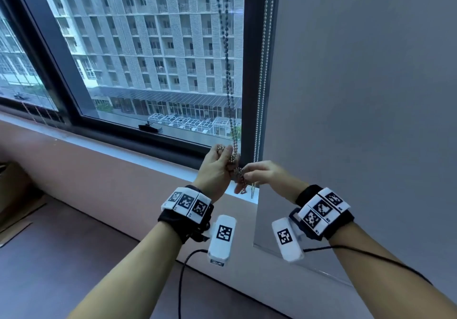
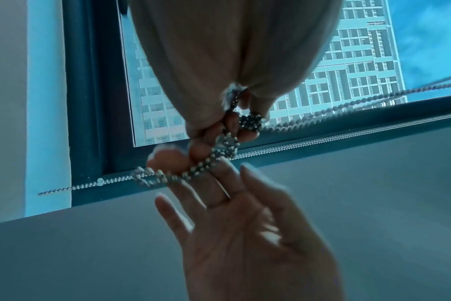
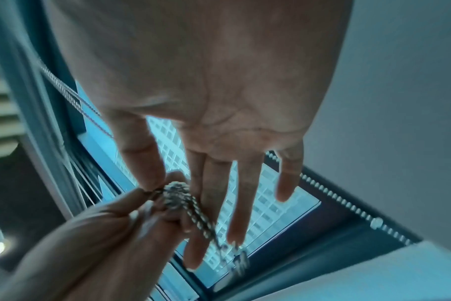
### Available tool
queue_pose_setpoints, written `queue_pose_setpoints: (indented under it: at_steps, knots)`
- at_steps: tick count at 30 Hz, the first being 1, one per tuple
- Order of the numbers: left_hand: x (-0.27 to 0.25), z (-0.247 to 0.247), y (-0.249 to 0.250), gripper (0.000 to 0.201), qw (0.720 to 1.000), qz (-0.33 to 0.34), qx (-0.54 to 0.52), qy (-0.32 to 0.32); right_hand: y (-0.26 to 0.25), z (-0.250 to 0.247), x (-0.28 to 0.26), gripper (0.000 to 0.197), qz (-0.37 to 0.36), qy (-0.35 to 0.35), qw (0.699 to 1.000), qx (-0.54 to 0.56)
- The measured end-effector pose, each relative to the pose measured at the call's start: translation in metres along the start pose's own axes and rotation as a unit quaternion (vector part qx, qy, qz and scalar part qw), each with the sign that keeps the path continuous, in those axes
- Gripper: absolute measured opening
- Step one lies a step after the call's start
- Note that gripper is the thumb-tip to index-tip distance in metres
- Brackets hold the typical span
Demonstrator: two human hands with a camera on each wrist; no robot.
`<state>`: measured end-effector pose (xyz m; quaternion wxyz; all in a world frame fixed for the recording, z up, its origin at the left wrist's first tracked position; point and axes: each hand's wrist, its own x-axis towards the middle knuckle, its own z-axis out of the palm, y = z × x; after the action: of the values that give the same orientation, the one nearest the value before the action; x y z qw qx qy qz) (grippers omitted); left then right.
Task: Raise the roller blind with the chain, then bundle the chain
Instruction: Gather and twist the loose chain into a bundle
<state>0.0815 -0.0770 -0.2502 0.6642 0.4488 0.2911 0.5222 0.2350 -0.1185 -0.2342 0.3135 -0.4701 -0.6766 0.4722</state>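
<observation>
Head view has both hands up at the window frame, working the chain (image 1: 234,156) right where it comes down in front of the glass. Left hand (image 1: 214,170) is curled around a gathered wad of beads, thumb and fingers pinching the loops so they can't spill. That's the anchor, I'd say, holding the bundle made so far. Just to the right of it, touching distance, the right hand (image 1: 262,174) pinches the chain between thumb and forefinger while its other fingers (image 3: 246,195) fan out straight, clear of the beads; looks like that keeps the loose end free to swing round. Below the right hand's fingertips a short tail (image 2: 147,178) dangles. A second bead chain (image 1: 262,76) hangs beyond the right hand along the frame, untouched, beside a lowered grey blind (image 1: 358,96). The pane above the hands is clear, so raising seems done; wrapping is the job now, not finished.
</observation>
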Motion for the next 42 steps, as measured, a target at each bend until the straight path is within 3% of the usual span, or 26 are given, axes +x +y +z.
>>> queue_pose_setpoints:
  at_steps: [4,8,10,15,21,27,31,34,38,42]
  knots:
    - [0.002,-0.005,0.004,0.023,0.999,0.017,0.032,0.010,-0.003,0.010,0.009,0.020,0.023,0.026,0.998,0.046]
    - [0.004,-0.008,0.001,0.019,0.999,0.021,0.030,0.016,-0.001,0.014,0.018,0.049,-0.019,0.093,0.995,-0.021]
    - [0.005,-0.009,-0.001,0.018,0.999,0.021,0.033,0.009,0.000,0.015,0.022,0.044,-0.047,0.097,0.993,-0.050]
    - [0.006,-0.017,-0.008,0.024,0.995,0.039,0.081,0.030,0.013,0.020,0.029,0.011,-0.052,0.079,0.990,-0.104]
    - [-0.001,-0.027,-0.023,0.013,0.995,0.015,0.091,0.033,0.035,0.035,0.024,0.025,-0.034,0.077,0.977,-0.195]
    - [-0.003,-0.036,-0.025,0.007,0.994,0.002,0.108,0.011,0.048,0.038,0.021,0.033,0.017,0.011,0.965,-0.262]
    - [-0.004,-0.034,-0.022,0.024,0.995,-0.026,0.094,-0.030,0.046,0.041,0.020,0.025,0.060,-0.023,0.986,-0.154]
    - [-0.004,-0.033,-0.020,0.027,0.995,-0.047,0.067,-0.048,0.038,0.040,0.021,0.023,0.044,-0.026,0.997,-0.055]
    - [-0.003,-0.034,-0.013,0.029,0.995,-0.068,0.043,-0.057,0.041,0.039,0.022,0.038,0.022,-0.013,0.997,-0.074]
    - [-0.001,-0.035,-0.012,0.030,0.988,-0.051,0.122,-0.077,0.046,0.043,0.019,0.038,0.055,-0.019,0.995,-0.078]
